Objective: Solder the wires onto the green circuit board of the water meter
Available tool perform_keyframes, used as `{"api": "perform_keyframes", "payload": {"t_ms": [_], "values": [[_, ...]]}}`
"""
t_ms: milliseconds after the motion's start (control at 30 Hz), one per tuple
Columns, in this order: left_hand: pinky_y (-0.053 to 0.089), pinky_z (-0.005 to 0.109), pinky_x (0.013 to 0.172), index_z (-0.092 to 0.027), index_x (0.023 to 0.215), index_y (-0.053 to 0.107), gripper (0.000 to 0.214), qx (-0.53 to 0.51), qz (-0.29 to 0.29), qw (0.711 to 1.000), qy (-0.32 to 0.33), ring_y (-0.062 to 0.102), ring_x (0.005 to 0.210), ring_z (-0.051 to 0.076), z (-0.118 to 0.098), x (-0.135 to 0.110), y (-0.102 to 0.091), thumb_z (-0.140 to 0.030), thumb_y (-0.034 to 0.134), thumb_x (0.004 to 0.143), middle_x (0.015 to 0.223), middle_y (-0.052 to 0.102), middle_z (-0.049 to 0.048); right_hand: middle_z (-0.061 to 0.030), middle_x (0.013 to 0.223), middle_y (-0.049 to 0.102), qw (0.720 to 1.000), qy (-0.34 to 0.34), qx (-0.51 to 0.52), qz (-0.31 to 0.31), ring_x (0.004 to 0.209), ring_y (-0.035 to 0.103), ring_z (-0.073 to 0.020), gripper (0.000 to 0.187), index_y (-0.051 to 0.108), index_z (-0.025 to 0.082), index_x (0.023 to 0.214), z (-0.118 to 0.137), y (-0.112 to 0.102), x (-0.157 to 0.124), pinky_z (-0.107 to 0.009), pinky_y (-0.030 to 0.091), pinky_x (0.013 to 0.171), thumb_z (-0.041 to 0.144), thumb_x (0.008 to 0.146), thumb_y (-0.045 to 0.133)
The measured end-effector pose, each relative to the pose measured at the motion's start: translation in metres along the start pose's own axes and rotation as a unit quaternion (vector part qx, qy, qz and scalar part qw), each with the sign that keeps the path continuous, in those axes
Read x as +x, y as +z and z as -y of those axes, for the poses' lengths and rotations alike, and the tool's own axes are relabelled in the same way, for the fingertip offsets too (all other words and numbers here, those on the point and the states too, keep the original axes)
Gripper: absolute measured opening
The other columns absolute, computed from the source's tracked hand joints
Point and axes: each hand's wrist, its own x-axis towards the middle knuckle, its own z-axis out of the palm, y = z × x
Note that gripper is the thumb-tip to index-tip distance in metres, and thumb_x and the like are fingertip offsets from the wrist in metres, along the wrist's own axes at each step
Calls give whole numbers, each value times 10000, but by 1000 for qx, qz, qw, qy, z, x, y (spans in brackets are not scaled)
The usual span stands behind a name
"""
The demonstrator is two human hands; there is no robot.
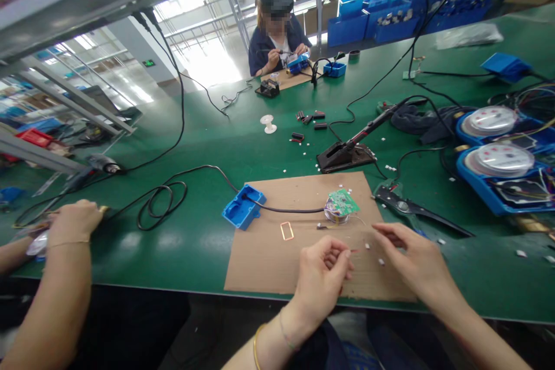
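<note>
Green matting covers the long workbench (pixel 173 254), and the sheet of brown cardboard (pixel 277 260) lies at its lower centre, with both of the person's hands over that sheet's lower right part. The left hand (pixel 323 283) has its thumb and fingertips (pixel 342 257) closed in a tight pinch, though whatever lies between them is too small to tell. The right hand (pixel 411 260) hovers just beside it with its fingers narrowly drawn together, and I cannot tell whether they hold anything. Small white pieces (pixel 367 246) are scattered on the cardboard near both hands. Above them sits a green circuit board (pixel 343 202) on a coil of copper wire, with a rectangular copper coil (pixel 286 230) to the left and a blue plastic holder (pixel 243 207) at the sheet's left edge. Farther up, a soldering iron (pixel 351 147) rests in its stand, and blue meter housings (pixel 498 162) fill the right edge. A co-worker's hand (pixel 73 222) rests at the far left, while another person (pixel 277 40) works across the bench at upper centre, in front of shelves of blue bins (pixel 368 23).
</note>
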Motion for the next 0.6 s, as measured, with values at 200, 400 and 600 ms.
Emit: {"api": "perform_keyframes", "payload": {"t_ms": [200, 400, 600], "values": [[471, 226, 596, -157, 861, 674, 145, 123, -10, 990, 66, 609, 607, 122, 4, -5, -9, -237, 566, 916, 729, 697, 33, -87, 845, 624, 988, -16, -147, 55, 803, 609, -230, 143, 552, 193, 791, -12, 21, 42, -330, 455, 678, 255, 900, 484], [530, 329, 866, -188, 875, 656, 143, 256, -30, 943, 213, 672, 979, 206, 21, 7, -19, -122, 536, 917, 1035, 738, 75, -151, 845, 601, 973, -38, -200, 110, 820, 580, -257, 174, 507, 181, 777, 4, 25, 26, -339, 405, 687, 74, 837, 383], [506, 362, 1004, -182, 903, 666, 143, 270, 84, 919, 275, 651, 1134, 218, 34, 24, -20, -118, 539, 917, 1234, 700, 101, -53, 740, 632, 972, -47, -49, 225, 690, 616, -173, 318, 517, 203, 768, 18, 17, 8, -273, 484, 645, 356, 979, 335]]}}
